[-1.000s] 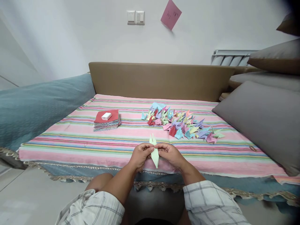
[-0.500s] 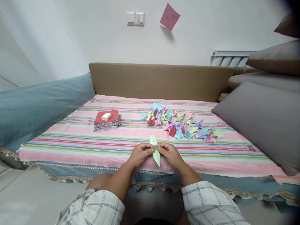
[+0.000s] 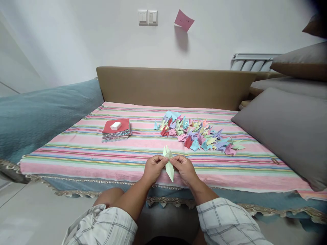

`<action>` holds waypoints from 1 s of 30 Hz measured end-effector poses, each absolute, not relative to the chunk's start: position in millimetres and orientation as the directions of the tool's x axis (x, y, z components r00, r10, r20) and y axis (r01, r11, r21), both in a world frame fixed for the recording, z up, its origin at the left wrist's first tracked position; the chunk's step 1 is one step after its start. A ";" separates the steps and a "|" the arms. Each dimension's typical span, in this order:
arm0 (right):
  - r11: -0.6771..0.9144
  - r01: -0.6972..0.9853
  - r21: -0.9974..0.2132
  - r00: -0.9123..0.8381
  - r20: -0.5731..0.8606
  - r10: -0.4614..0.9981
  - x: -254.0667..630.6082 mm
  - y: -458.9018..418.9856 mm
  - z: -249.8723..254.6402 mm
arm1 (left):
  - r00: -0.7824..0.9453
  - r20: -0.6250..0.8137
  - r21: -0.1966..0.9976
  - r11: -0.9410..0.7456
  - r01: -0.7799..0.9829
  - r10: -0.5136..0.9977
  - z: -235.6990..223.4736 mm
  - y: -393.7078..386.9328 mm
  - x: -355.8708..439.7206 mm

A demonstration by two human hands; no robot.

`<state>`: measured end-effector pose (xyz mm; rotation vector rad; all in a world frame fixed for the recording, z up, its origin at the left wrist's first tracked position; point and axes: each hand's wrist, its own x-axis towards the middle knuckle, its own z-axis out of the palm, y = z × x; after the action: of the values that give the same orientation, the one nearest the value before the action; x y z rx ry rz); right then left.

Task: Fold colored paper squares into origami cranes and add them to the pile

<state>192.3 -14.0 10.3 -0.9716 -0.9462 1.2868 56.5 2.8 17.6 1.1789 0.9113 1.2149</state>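
Striped cloth [image 3: 143,144], white wall [image 3: 122,44], green paper [image 3: 169,169]

Folded paper [image 3: 169,172] pale green; cloth [image 3: 84,163] striped, mostly pink; sleeves [image 3: 227,217] white, checked, lines probably grey.

"Where's the paper stack [image 3: 116,136]?"
"On the sofa [image 3: 176,87], left of the paper birds [image 3: 195,135], a block [image 3: 116,126] on top."
"Cushions [image 3: 286,132]?"
"Right of the birds; folded paper [image 3: 169,172]'s in front, between left hand [image 3: 154,167] and right hand [image 3: 185,169]."
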 end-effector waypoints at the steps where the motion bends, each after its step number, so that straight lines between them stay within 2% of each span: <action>1: 0.025 -0.336 -0.941 0.062 0.005 0.998 191.3 -13.8 9.3 | 0.158 0.071 0.979 -0.039 -0.202 0.985 16.9 2.6 57.3; 8: 0.026 -0.357 -0.934 0.128 -0.021 0.992 186.4 -13.5 6.8 | 0.105 0.055 0.960 -0.024 -0.278 0.993 16.7 -1.0 63.8; 17: 0.019 -0.371 -0.929 0.168 -0.047 0.985 182.6 -14.8 8.6 | 0.120 0.056 0.934 -0.010 -0.356 0.991 15.5 -4.5 67.6; 23: 0.055 -0.437 -0.898 0.119 0.003 0.993 183.4 -15.2 8.9 | 0.144 0.039 0.931 0.016 -0.365 0.989 16.9 -3.3 65.5; 27: 0.079 -0.361 -0.929 0.059 0.062 0.996 184.3 -16.7 9.1 | 0.241 -0.045 0.923 0.132 -0.360 0.969 17.6 -0.5 62.9; 30: 0.079 -0.312 -0.947 0.023 0.075 0.997 183.6 -18.7 11.0 | 0.210 -0.079 0.907 0.157 -0.390 0.975 18.7 0.2 62.2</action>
<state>183.6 -18.7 11.0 -0.9233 -1.0011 1.2779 62.2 0.2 18.7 0.9021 0.8249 1.1538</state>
